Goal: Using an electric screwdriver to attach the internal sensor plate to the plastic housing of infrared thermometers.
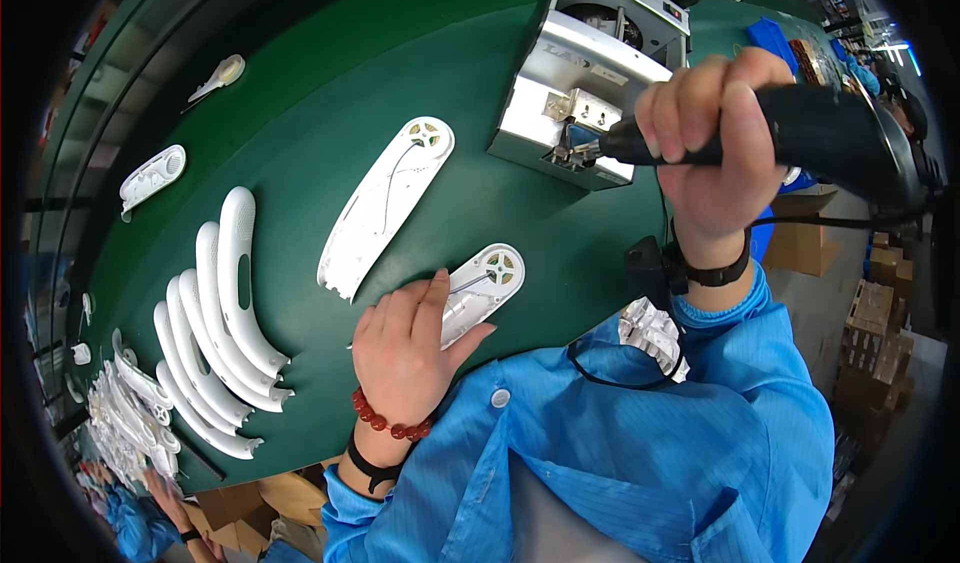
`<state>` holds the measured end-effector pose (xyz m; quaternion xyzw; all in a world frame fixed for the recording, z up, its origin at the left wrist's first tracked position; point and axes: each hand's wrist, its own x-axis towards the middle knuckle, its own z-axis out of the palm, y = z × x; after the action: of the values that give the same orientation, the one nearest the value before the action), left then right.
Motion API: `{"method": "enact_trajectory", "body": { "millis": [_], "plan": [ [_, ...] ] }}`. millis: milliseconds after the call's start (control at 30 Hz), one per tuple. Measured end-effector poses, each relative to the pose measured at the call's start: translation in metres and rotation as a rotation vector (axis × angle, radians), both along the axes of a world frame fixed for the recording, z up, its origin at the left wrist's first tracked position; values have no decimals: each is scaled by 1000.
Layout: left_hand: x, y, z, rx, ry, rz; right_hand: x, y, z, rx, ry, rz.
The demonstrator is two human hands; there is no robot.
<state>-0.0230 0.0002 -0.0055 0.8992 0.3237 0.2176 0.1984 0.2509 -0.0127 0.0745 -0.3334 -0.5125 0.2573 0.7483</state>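
My right hand (715, 143) is wrapped round a black electric screwdriver (830, 143). Its tip reaches the front outlet of a metal screw feeder (590, 73), where a few small screw holes show in a pale block. My left hand (400, 343) lies over a white plastic housing half (482, 288) on the bench, thumb on the near side and fingers on the far side. At that housing's exposed round end sit a spoked disc and a thin wire; my palm hides the other end. Just beyond lies a second, longer white housing half (385, 208), likewise with a disc and wire.
Several curved white shells (235, 273) lie nested on the green bench (290, 143) at left, beside a heap of bagged white parts (125, 413). Farther off are a small white shell (153, 178) and a spoon-shaped part (218, 76). A black cable (830, 222) trails from the screwdriver.
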Motion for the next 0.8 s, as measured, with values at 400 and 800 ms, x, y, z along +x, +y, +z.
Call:
{"method": "enact_trajectory", "body": {
  "millis": [400,800],
  "plan": [
    [1,4,2,26,6,-36,-1,7,-8,-33,-18,-49],
    [-1,3,-1,-34,-15,21,-39,-8,-15,-207,-32,88]
  ]
}}
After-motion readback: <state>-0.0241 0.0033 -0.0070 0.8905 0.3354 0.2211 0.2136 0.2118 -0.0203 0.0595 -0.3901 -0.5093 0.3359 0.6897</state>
